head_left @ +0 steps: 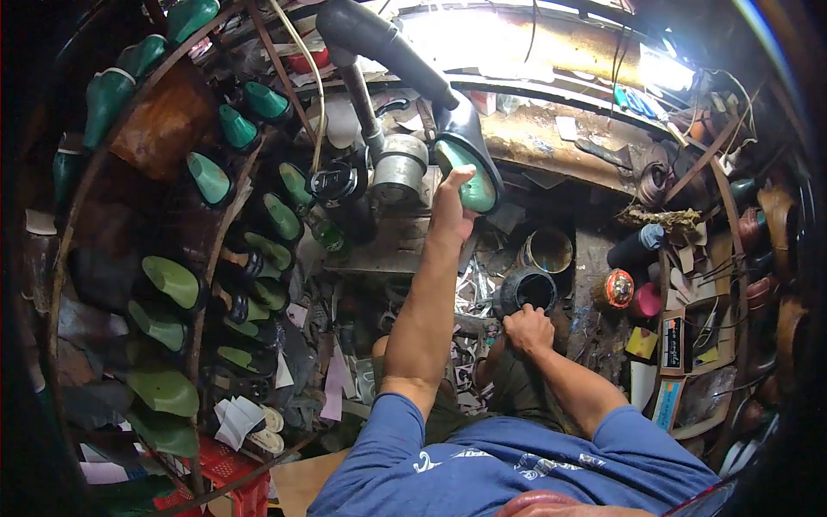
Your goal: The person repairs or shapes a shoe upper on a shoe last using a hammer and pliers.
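My left hand (pixel 454 200) is stretched up and forward, its fingers wrapped round a green shoe last (pixel 479 194) that sits by the wide dark end of a black pipe (pixel 398 47). Some of its fingers are hidden behind the last. Lower and to the right, my right hand (pixel 528 329) is closed on the near rim of a dark round pot (pixel 510 291). The inside of the pot looks dark, and its contents cannot be made out. A metal cylinder (pixel 399 172) stands just left of the last.
Green lasts (pixel 172 282) hang in rows on racks at the left. A bucket (pixel 550 250) stands behind the pot. Jars (pixel 614 289) and boxes (pixel 674 342) are at the right. A cluttered shelf (pixel 551 142) runs across the back.
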`<state>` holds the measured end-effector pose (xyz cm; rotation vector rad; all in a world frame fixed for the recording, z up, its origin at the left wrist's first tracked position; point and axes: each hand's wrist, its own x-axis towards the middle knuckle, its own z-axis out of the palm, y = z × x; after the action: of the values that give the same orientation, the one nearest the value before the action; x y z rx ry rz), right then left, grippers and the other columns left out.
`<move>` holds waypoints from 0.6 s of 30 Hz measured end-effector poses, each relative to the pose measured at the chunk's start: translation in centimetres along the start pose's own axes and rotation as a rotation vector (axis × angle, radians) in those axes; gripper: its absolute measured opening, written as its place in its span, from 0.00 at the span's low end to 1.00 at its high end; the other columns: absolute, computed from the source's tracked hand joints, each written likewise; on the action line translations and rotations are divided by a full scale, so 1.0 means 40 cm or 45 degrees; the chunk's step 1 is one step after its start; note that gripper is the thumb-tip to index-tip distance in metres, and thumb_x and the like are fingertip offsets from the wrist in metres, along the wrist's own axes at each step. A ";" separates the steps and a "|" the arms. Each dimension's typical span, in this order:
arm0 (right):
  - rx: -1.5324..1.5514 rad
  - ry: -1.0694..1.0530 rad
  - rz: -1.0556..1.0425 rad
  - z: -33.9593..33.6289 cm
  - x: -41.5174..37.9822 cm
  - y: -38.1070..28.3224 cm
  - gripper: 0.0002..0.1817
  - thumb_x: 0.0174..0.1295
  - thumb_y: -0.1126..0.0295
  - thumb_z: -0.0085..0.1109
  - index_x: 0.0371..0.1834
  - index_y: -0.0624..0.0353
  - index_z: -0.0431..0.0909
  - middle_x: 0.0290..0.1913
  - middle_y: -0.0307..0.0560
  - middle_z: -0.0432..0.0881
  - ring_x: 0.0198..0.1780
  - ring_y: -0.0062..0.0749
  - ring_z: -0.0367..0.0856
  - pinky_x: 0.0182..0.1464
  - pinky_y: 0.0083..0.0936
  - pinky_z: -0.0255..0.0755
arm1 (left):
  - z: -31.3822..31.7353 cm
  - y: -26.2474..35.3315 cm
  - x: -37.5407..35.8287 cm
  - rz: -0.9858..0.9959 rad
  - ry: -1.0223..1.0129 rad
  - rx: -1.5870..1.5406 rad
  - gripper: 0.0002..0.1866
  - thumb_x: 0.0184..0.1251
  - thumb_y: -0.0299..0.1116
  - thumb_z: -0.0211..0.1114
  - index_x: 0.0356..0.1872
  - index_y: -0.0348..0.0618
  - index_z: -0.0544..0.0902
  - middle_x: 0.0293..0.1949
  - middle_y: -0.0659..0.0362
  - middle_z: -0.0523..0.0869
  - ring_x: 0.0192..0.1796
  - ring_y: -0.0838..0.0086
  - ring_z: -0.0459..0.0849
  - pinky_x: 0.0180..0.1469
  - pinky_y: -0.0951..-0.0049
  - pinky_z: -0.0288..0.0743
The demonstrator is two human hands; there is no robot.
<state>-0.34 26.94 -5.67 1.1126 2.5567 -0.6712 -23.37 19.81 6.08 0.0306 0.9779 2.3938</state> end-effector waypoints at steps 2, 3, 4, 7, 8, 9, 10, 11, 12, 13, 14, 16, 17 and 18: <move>-0.014 0.012 -0.024 0.001 -0.001 0.002 0.30 0.53 0.50 0.55 0.52 0.63 0.77 0.53 0.66 0.77 0.55 0.62 0.77 0.58 0.47 0.71 | -0.003 0.011 -0.003 -0.020 -0.032 0.045 0.11 0.55 0.35 0.65 0.39 0.46 0.79 0.32 0.62 0.80 0.30 0.73 0.82 0.29 0.71 0.77; -0.016 0.013 -0.025 0.002 0.000 0.002 0.30 0.53 0.50 0.55 0.52 0.63 0.77 0.53 0.66 0.77 0.55 0.62 0.77 0.58 0.47 0.71 | 0.002 0.013 -0.002 -0.019 -0.031 0.044 0.11 0.55 0.35 0.65 0.39 0.46 0.79 0.32 0.62 0.80 0.30 0.73 0.82 0.29 0.71 0.77; -0.012 0.012 -0.017 0.004 0.001 0.002 0.30 0.53 0.50 0.55 0.53 0.63 0.77 0.53 0.66 0.77 0.55 0.62 0.77 0.58 0.47 0.71 | 0.010 0.014 0.000 -0.009 0.007 0.032 0.11 0.55 0.35 0.65 0.40 0.46 0.79 0.32 0.62 0.80 0.29 0.73 0.82 0.28 0.72 0.77; -0.009 0.010 -0.010 0.002 0.000 0.001 0.30 0.53 0.50 0.56 0.53 0.62 0.77 0.53 0.65 0.77 0.55 0.62 0.77 0.58 0.47 0.71 | 0.016 0.013 0.008 0.004 0.063 0.053 0.12 0.55 0.35 0.65 0.41 0.46 0.79 0.32 0.62 0.80 0.29 0.73 0.81 0.28 0.72 0.76; -0.011 0.007 -0.013 0.001 0.000 0.001 0.30 0.53 0.50 0.56 0.53 0.62 0.76 0.53 0.65 0.77 0.55 0.62 0.77 0.58 0.47 0.71 | 0.016 0.012 0.010 0.009 0.084 0.083 0.13 0.54 0.34 0.66 0.41 0.46 0.79 0.33 0.62 0.80 0.30 0.73 0.81 0.29 0.72 0.76; -0.011 0.008 -0.013 0.001 0.001 0.001 0.30 0.53 0.50 0.56 0.53 0.62 0.76 0.53 0.65 0.77 0.55 0.62 0.77 0.58 0.47 0.71 | 0.010 0.009 0.012 0.009 0.083 0.083 0.13 0.54 0.34 0.66 0.41 0.46 0.79 0.33 0.62 0.80 0.30 0.73 0.81 0.29 0.72 0.76; -0.015 0.004 -0.009 0.003 0.003 0.002 0.30 0.53 0.49 0.56 0.53 0.62 0.76 0.53 0.65 0.77 0.55 0.62 0.77 0.58 0.47 0.71 | 0.002 0.005 0.011 0.045 0.049 0.168 0.13 0.54 0.35 0.66 0.42 0.46 0.79 0.33 0.62 0.80 0.31 0.73 0.81 0.30 0.72 0.76; -0.020 -0.001 -0.006 0.005 0.004 0.003 0.30 0.53 0.49 0.56 0.53 0.62 0.76 0.53 0.65 0.77 0.55 0.62 0.78 0.58 0.47 0.71 | -0.006 0.002 0.012 0.081 0.016 0.252 0.14 0.54 0.35 0.66 0.42 0.45 0.79 0.34 0.62 0.80 0.32 0.73 0.80 0.32 0.71 0.76; -0.021 -0.004 -0.006 0.006 0.004 0.003 0.30 0.53 0.49 0.56 0.53 0.62 0.76 0.53 0.65 0.77 0.55 0.62 0.78 0.58 0.47 0.71 | -0.011 -0.001 0.014 0.080 0.018 0.253 0.14 0.54 0.35 0.66 0.42 0.45 0.79 0.34 0.62 0.80 0.32 0.73 0.80 0.32 0.71 0.76; -0.022 0.012 -0.020 0.007 0.003 0.005 0.30 0.54 0.49 0.56 0.53 0.62 0.77 0.53 0.65 0.77 0.54 0.62 0.78 0.58 0.47 0.71 | -0.014 -0.007 0.017 0.081 0.013 0.233 0.14 0.54 0.35 0.66 0.42 0.45 0.79 0.34 0.62 0.80 0.32 0.74 0.80 0.33 0.72 0.76; -0.024 0.026 -0.034 0.008 0.002 0.008 0.30 0.54 0.49 0.56 0.53 0.62 0.77 0.53 0.66 0.77 0.54 0.62 0.78 0.57 0.48 0.72 | -0.018 -0.013 0.019 0.082 0.007 0.213 0.14 0.54 0.35 0.66 0.42 0.45 0.79 0.34 0.62 0.80 0.33 0.74 0.80 0.33 0.72 0.76; -0.027 0.018 -0.034 0.008 0.002 0.009 0.30 0.54 0.49 0.56 0.53 0.62 0.76 0.53 0.66 0.77 0.54 0.62 0.78 0.57 0.48 0.72 | -0.019 -0.010 0.013 0.056 -0.002 0.161 0.14 0.54 0.35 0.66 0.42 0.44 0.80 0.33 0.62 0.80 0.32 0.74 0.80 0.33 0.73 0.76; -0.026 0.012 -0.034 0.007 0.003 0.009 0.31 0.54 0.49 0.56 0.53 0.62 0.76 0.53 0.66 0.77 0.54 0.62 0.78 0.57 0.48 0.72 | -0.018 -0.007 0.011 0.031 -0.013 0.110 0.14 0.54 0.35 0.66 0.42 0.44 0.80 0.33 0.63 0.80 0.31 0.74 0.80 0.32 0.73 0.76; -0.025 0.013 -0.034 0.006 0.003 0.008 0.31 0.54 0.49 0.56 0.53 0.62 0.76 0.53 0.66 0.77 0.54 0.62 0.78 0.57 0.48 0.72 | -0.014 -0.005 0.007 0.032 -0.015 0.111 0.14 0.54 0.35 0.66 0.42 0.44 0.80 0.33 0.63 0.80 0.31 0.74 0.80 0.32 0.73 0.76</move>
<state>-0.17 27.08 -6.03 1.0801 2.5856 -0.6468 -23.65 19.71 5.49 0.0890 1.0820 2.3694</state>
